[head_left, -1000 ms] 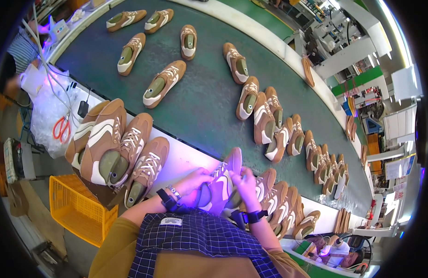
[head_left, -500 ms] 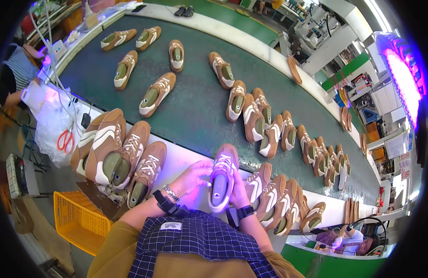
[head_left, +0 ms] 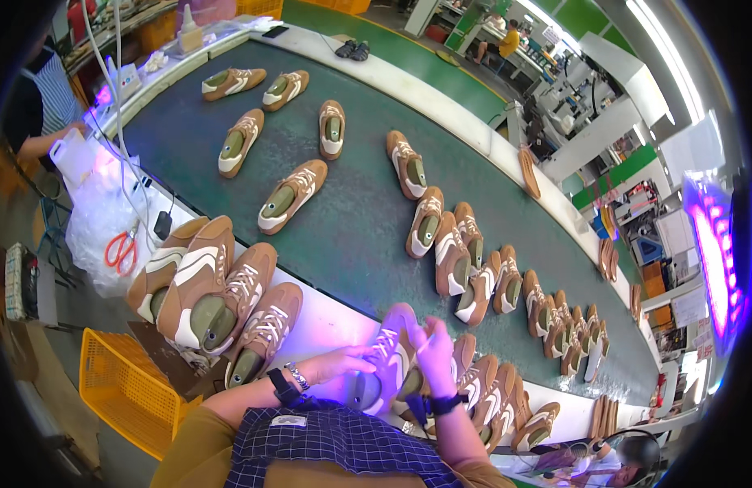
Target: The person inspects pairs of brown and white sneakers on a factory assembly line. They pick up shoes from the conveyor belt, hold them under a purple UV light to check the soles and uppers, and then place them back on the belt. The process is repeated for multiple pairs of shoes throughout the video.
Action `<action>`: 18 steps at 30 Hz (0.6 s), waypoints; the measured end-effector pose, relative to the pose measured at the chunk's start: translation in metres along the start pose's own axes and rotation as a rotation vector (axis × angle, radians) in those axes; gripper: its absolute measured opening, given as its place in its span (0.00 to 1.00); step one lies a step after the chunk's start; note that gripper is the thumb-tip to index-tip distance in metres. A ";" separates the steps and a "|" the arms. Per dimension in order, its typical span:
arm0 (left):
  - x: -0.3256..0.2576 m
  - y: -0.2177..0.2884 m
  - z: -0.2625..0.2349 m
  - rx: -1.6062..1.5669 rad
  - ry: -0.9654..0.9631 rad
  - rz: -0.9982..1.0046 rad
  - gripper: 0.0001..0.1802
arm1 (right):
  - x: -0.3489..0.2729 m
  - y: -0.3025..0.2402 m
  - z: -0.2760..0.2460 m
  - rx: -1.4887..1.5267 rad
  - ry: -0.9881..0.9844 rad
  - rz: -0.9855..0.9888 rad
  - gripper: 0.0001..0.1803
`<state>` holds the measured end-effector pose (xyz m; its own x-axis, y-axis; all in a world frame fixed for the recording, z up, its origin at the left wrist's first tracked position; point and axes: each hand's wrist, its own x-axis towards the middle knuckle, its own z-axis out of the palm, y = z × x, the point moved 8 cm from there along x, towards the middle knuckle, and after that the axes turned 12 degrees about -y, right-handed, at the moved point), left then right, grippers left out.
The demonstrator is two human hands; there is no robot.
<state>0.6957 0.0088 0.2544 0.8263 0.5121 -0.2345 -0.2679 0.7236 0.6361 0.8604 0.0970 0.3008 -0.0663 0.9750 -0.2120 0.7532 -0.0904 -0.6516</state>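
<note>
A brown-and-white sneaker [head_left: 396,358] with a green shoe tree inside lies in purple light on the white ledge before me, its toe pointing away. My left hand [head_left: 337,364] has its fingers against the laces and near side of this sneaker and steadies it. Beside the toe, my right hand [head_left: 435,351] is raised with fingers curled together; whatever they may pinch is too small to make out. To the left, several like sneakers [head_left: 221,305] lean together on the ledge. Another row of sneakers [head_left: 498,398] stands close to my right wrist.
Several sneakers [head_left: 293,195] stand spread over the dark green belt [head_left: 347,232]. Red-handled scissors [head_left: 121,250] lie on a clear plastic bag [head_left: 95,220] at the left. A yellow basket [head_left: 120,398] sits below. One person [head_left: 46,102] is at far left, another [head_left: 604,468] at lower right.
The sneaker has tilted onto its side, its opening turned left. My right hand has left its side and risen beside the toe; my left fingers now touch the laces. The view has shifted upward.
</note>
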 end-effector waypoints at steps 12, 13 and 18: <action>0.041 -0.008 0.022 -0.290 -0.299 -0.119 0.32 | 0.297 0.074 0.029 -0.192 0.043 0.316 0.32; 0.040 -0.011 0.014 -0.192 -0.248 -0.097 0.32 | 0.297 0.063 0.031 -0.222 0.035 0.333 0.32; -0.015 0.036 -0.030 0.013 -0.019 0.085 0.31 | 0.295 0.060 0.038 -0.343 0.023 0.295 0.27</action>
<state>0.6584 0.0412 0.2585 0.8100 0.5627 -0.1652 -0.3316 0.6718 0.6624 0.8612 0.3718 0.1718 0.1955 0.9220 -0.3342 0.9111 -0.2968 -0.2860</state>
